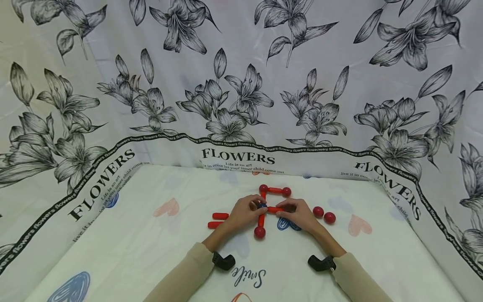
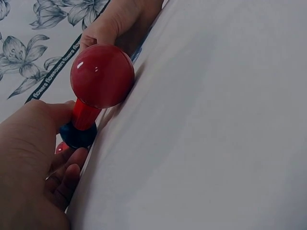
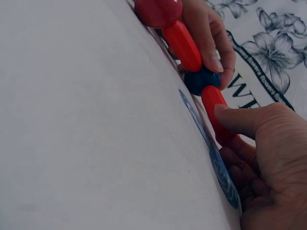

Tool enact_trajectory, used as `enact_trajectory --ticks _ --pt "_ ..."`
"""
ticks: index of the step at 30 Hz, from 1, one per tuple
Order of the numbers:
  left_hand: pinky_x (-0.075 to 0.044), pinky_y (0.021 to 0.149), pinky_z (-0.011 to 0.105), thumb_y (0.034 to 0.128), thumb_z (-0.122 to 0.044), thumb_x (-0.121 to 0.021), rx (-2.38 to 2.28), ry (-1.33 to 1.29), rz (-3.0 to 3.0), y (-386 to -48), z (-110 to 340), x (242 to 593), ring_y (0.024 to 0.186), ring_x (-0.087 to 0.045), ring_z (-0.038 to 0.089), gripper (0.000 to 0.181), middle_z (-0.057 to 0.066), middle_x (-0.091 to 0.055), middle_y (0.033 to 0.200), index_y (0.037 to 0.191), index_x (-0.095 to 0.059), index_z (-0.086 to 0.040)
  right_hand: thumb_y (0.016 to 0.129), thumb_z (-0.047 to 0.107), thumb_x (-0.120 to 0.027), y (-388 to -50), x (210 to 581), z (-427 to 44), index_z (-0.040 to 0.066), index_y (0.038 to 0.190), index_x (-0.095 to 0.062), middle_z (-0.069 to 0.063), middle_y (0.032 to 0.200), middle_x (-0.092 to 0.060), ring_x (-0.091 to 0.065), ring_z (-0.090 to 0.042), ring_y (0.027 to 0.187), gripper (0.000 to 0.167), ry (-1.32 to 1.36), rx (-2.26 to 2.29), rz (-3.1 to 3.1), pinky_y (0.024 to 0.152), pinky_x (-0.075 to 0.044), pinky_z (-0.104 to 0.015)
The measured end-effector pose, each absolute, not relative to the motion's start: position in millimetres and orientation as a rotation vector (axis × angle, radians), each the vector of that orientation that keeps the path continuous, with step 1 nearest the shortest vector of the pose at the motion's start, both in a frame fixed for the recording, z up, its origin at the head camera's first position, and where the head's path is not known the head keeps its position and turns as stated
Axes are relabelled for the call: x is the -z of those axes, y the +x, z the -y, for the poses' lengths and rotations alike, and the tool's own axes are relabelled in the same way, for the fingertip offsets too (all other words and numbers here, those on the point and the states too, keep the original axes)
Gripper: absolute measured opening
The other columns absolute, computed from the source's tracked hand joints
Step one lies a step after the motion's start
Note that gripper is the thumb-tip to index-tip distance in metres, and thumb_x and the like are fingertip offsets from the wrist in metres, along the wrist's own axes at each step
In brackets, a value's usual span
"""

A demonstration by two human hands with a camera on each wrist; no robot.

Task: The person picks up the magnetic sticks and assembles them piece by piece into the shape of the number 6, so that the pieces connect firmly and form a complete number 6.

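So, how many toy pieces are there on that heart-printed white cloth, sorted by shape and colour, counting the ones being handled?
Shiny round red balls: 5
Dark blue round ball: 1
Straight red plastic-looking rods: 6
Total: 12

The head view is softly lit and both wrist views are dim, small glints dotting a red ball (image 2: 102,79).
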State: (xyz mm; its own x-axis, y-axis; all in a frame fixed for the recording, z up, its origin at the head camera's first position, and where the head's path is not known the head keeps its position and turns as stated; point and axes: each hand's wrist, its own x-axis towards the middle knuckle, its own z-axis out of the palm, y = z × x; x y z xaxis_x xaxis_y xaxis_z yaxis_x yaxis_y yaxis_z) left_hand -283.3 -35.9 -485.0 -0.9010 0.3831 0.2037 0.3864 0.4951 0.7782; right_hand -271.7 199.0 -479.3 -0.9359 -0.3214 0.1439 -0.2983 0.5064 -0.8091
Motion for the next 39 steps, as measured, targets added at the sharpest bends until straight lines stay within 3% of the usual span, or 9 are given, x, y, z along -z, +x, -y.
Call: enact_trajectory --ticks 6,10,21,30,39 --pt "-0.047 0.074 0.025 0.0867 -0.041 -0.066 1.408 -0.692 2.731 -284.3 35.6 485.7 0.083 -0.055 0.012 0.028 -0.008 -0.061 0.094 0.109 -0.065 -0.024 0.079 0.037 -0.075 -280.4 492.6 -204.3 0.023 0.107 -0.071 0.006 0.098 -0.07 -0.06 -0.015 0.089 0.031 -0.531 1.462 -2.707 0.089 -0.048 -0.03" --pt "-0.048 0.075 0.025 0.0868 -0.041 -0.066 1.387 -0.71 2.797 -285.6 36.8 479.8 0.085 -0.056 0.012 0.03 -0.007 -0.062 0.096 0.111 -0.064 -0.024 0.079 0.038 -0.075 -280.7 492.5 -204.0 0.024 0.106 -0.071 0.007 0.097 -0.07 -0.06 -0.016 0.089 0.031 -0.523 1.447 -2.716 0.087 -0.047 -0.027" --pt "-0.052 0.07 0.026 0.0869 -0.029 -0.068 1.344 -0.903 2.868 -291.5 62.6 454.0 0.086 -0.061 0.014 0.028 -0.003 -0.066 0.101 0.113 -0.065 -0.02 0.079 0.038 -0.075 -282.1 492.5 -204.8 0.023 0.107 -0.071 0.008 0.097 -0.07 -0.06 -0.014 0.09 0.032 -0.528 1.453 -2.7 0.085 -0.048 -0.026" --pt "-0.051 0.076 0.027 0.0852 -0.027 -0.071 1.28 -0.851 2.844 -288.0 108.2 445.7 0.086 -0.062 0.012 0.03 -0.008 -0.067 0.095 0.112 -0.067 -0.015 0.079 0.036 -0.076 -283.2 490.7 -204.1 0.028 0.103 -0.071 0.008 0.096 -0.07 -0.061 -0.014 0.089 0.026 -0.502 1.454 -2.702 0.085 -0.048 -0.028" --pt "-0.051 0.073 0.03 0.0828 -0.018 -0.072 1.377 -0.827 2.872 -288.6 157.2 445.9 0.086 -0.061 0.017 0.026 0.002 -0.068 0.094 0.108 -0.068 -0.012 0.078 0.037 -0.076 -281.2 491.6 -203.2 0.028 0.103 -0.071 0.008 0.096 -0.069 -0.061 -0.015 0.091 0.026 -0.487 1.462 -2.684 0.088 -0.047 -0.032"
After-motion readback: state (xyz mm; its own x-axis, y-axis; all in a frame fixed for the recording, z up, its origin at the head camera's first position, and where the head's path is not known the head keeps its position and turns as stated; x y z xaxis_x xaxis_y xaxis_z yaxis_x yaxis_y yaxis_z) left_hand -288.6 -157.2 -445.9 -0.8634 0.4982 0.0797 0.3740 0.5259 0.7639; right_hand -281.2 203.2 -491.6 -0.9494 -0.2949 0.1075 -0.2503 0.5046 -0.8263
